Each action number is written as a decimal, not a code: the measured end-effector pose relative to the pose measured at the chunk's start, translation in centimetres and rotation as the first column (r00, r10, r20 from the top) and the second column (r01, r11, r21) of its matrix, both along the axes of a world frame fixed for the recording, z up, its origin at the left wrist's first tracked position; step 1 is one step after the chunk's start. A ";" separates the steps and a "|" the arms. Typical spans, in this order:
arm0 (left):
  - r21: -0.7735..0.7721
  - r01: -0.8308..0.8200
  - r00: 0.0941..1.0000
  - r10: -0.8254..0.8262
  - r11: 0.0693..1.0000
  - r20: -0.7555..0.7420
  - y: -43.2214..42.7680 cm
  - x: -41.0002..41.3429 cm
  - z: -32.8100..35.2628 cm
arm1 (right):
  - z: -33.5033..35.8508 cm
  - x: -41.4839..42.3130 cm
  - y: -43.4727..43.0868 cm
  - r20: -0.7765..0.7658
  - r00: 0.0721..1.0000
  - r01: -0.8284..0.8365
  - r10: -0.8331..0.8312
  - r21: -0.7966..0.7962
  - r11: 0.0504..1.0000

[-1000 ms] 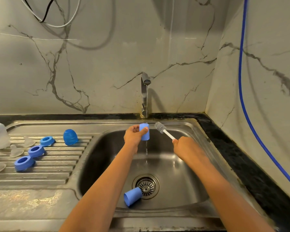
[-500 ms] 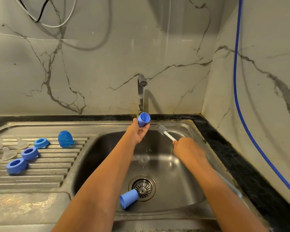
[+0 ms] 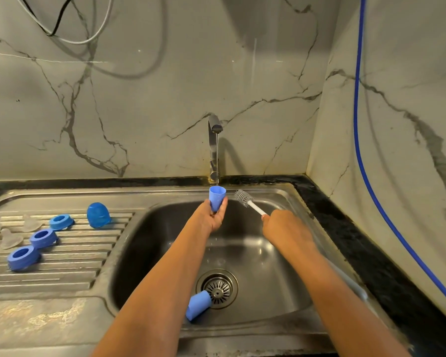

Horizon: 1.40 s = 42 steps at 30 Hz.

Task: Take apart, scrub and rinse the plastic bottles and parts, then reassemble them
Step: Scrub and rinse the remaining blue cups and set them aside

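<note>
Left hand (image 3: 213, 219) grips 1 blue tapered cap (image 3: 217, 198), mouth up; right hand (image 3: 283, 228) holds the bristle brush (image 3: 243, 198). 2nd cap (image 3: 198, 305) lies beside the drain (image 3: 218, 288); 3 blue rings (image 3: 43, 238) sit on the drainer (image 3: 75, 266).

A single wide-angle camera, worn on the head, looks forward and down over the near rim of the sink (image 3: 245, 331), close enough that both forearms enter from the bottom edge. It faces the marble back wall (image 3: 152, 99), which fills the upper half of the frame, with the tap (image 3: 213, 148) at centre. Just below centre sit the left hand (image 3: 213, 217) holding a blue cup (image 3: 217, 198) and the right hand (image 3: 283, 228) gripping a brush (image 3: 243, 198). The drainboard (image 3: 75, 256) runs off the left edge; the side wall (image 3: 410, 73) closes the right.
</note>
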<state>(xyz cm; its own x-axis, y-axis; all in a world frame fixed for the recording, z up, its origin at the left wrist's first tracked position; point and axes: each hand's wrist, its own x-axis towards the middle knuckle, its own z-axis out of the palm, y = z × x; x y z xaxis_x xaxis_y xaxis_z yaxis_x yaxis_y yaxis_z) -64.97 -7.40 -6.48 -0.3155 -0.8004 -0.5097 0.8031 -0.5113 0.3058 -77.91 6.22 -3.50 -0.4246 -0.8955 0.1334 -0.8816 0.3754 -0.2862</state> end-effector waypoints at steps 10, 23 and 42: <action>-0.056 -0.002 0.992 0.009 0.998 0.130 1.7 0.6 0.9 | -0.4 0.4 -0.4 -0.029 0.999 -0.033 0.033 -0.016 0.999; -0.136 0.141 0.939 -0.089 0.981 0.333 4.2 1.3 0.9 | -0.2 1.5 0.0 -0.095 0.986 -0.135 0.139 0.052 0.990; -0.072 0.114 0.889 -0.069 0.991 0.452 6.0 4.4 -2.2 | 0.2 3.1 0.4 -0.112 0.971 -0.181 0.212 0.237 0.955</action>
